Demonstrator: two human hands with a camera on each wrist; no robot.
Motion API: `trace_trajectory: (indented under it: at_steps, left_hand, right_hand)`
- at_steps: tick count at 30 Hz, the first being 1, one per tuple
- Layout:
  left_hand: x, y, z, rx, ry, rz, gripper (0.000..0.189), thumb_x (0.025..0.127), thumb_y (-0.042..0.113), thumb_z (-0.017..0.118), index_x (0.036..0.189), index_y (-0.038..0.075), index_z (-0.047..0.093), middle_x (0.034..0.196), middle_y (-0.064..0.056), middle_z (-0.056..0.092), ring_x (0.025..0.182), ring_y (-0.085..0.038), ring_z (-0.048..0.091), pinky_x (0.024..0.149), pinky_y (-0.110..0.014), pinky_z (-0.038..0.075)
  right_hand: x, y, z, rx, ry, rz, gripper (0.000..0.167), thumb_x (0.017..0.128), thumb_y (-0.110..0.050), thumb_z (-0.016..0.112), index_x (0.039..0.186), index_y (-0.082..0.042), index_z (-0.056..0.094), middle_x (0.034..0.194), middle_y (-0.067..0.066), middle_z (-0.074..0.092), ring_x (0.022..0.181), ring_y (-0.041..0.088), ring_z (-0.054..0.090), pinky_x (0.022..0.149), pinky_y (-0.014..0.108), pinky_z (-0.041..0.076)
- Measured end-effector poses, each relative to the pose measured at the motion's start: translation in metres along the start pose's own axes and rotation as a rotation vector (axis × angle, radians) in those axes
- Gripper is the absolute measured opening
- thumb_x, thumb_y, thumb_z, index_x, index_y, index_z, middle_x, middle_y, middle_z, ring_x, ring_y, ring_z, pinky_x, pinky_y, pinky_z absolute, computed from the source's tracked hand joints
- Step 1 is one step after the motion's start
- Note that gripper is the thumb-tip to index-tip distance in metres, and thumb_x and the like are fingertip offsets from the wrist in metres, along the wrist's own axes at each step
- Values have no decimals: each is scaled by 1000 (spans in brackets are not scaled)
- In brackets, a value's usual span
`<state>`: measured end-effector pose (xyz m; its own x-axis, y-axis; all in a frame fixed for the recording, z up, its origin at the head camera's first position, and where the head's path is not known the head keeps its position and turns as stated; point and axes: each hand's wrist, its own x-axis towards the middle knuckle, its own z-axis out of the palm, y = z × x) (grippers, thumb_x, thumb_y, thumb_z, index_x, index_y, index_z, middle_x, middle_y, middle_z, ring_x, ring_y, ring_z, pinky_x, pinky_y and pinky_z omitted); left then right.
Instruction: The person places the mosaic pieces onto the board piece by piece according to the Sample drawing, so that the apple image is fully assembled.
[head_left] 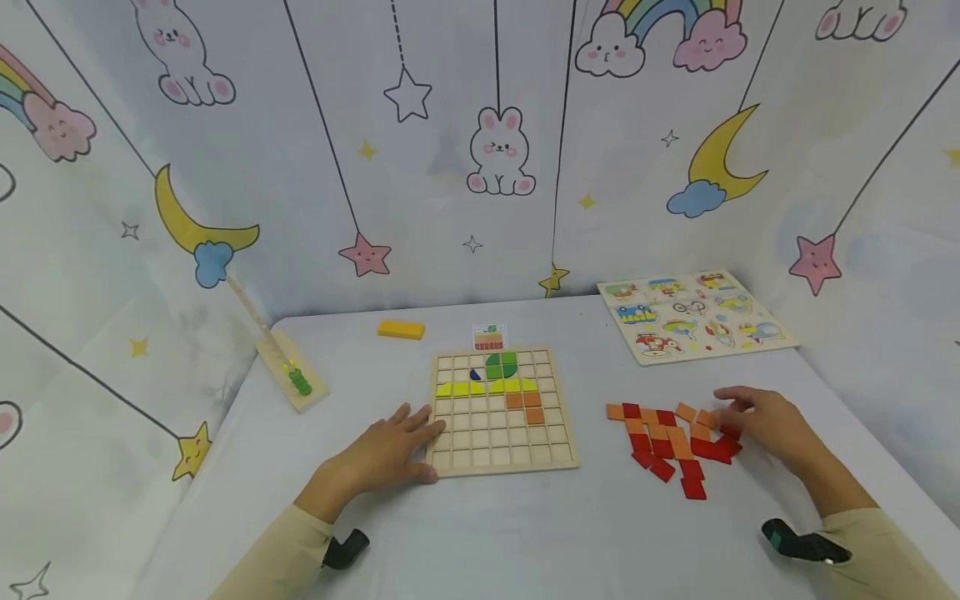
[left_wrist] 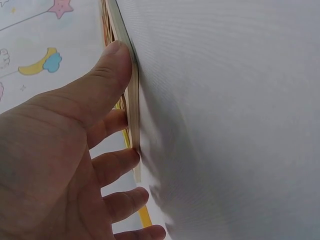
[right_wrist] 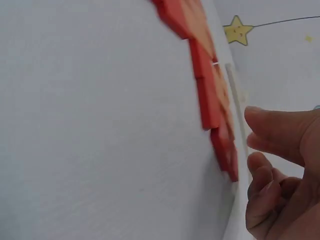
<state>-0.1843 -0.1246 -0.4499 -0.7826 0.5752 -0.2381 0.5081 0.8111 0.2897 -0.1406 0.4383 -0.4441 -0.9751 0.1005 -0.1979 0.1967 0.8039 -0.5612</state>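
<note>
A wooden grid board [head_left: 480, 439] lies mid-table, with green pieces [head_left: 502, 365], a row of yellow pieces [head_left: 487, 387], a small dark blue piece [head_left: 476, 375] and 3 orange squares [head_left: 534, 415] in its cells. My left hand [head_left: 386, 450] rests against the board's left edge, fingers spread. In the left wrist view, its thumb [left_wrist: 117, 65] touches the wooden edge. Over the right end of a loose spread of red tiles [head_left: 692, 469] and orange tiles [head_left: 679, 442] hovers my right hand [head_left: 768, 421]. The right wrist view shows its fingers [right_wrist: 270, 127] loosely bent, with nothing visible between them.
A small picture card [head_left: 491, 337] lies just behind the board, and a yellow block [head_left: 401, 329] sits back left. At the left edge is a wooden stand with a green caterpillar [head_left: 300, 382]. A wooden picture puzzle [head_left: 697, 317] lies at the back right.
</note>
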Motion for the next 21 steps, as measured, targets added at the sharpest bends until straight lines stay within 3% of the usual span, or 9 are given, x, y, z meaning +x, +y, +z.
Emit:
trace_trajectory:
  at_steps: [6,11,13,16,19,21]
  left_hand:
    - [-1,0,-1,-1,3,6,77,90,56,70,156,22,45,167,-9,30,152,-44,23,114,-68,30]
    - [0,-1,1,-1,-4,6,77,91,56,69,156,23,44,167,-8,29,153,-44,22,115,-67,29]
    - [0,-1,2,-1,-3,7,78,91,56,69,156,23,44,167,-8,29,153,-44,23,115,-67,30]
    - [0,-1,2,6,-2,6,78,90,57,70,156,24,45,167,-7,29,153,-43,23,115,-67,30]
    - [0,-2,3,9,2,0,77,90,57,70,156,24,45,167,-7,29,153,-43,23,115,-67,30]
    - [1,-2,3,16,2,-6,78,90,57,70,156,26,45,167,-5,29,153,-42,23,115,-66,30]
  right_hand:
    - [2,12,7,-88,-4,-39,44,94,-23,72,127,4,63,111,25,60,99,36,53,70,35,55]
    - [0,7,10,33,22,0,37,97,-25,68,120,2,57,109,21,61,95,30,55,67,31,55]
    - [-1,4,10,148,40,35,38,101,-32,64,120,-1,53,107,13,67,91,26,60,65,29,55]
    - [-1,0,8,403,83,67,37,104,-41,57,121,-9,50,99,-2,73,81,20,63,65,26,56]
    - [1,-7,7,709,96,75,32,103,-41,59,124,-18,54,94,-11,75,76,14,63,65,22,55]
    - [3,-13,9,871,72,66,28,102,-38,62,125,-23,60,95,-9,75,77,13,62,67,20,56]
